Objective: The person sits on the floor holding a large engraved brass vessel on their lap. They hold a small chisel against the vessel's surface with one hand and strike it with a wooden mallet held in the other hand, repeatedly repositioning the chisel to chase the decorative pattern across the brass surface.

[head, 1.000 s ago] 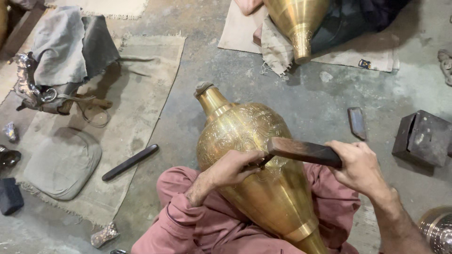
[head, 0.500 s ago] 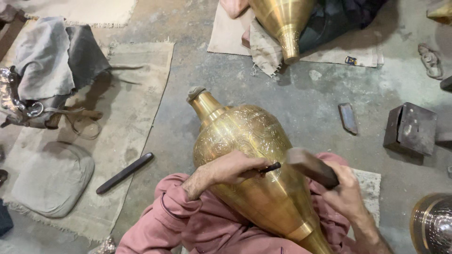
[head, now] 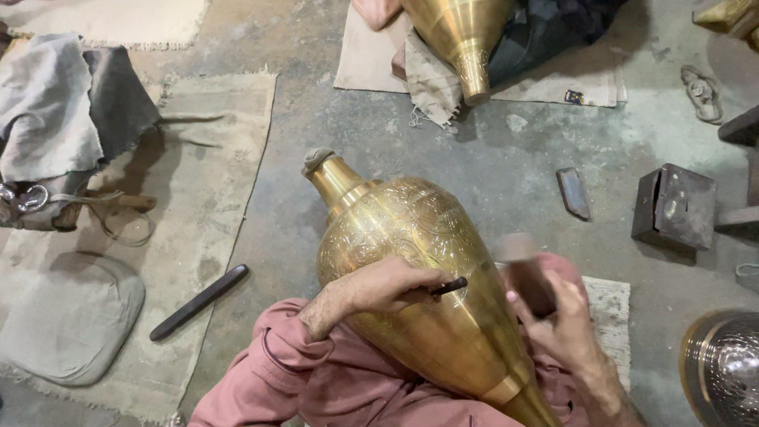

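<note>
Brass, engraved all over its swollen belly, the large vase (head: 419, 269) lies tilted across the person's lap, its long axis running from the narrow capped neck at the upper left, pointing away from the body, down to the tapered foot at the lower right near the right forearm. The left hand (head: 387, 286) rests on the vase's belly, fingers curled and pinching a thin dark chisel (head: 448, 286) whose tip points right, onto the metal. The right hand (head: 565, 320), just to the right of the vase, is closed around the handle of a hammer (head: 526, 277), whose blurred head hangs just right of the chisel's butt end; so the chisel lies leftward from the hammer, and the left hand is the one on the vase itself. Left of the vase, on a burlap mat (head: 213, 158) spread over the concrete floor (head: 506, 166), a dark flat bar (head: 199, 302) lies diagonally; farther left are a grey cushion (head: 67, 316) and bundled cloths (head: 63, 103). Beyond the vase's neck a second brass vessel (head: 462, 35) points its narrow end down toward it. Right of the vase stands a dark metal block (head: 674, 207), with a small flat piece of metal (head: 573, 192) between; a silvery patterned vessel (head: 723, 368) shows at the lower right edge. No container shows its contents.
</note>
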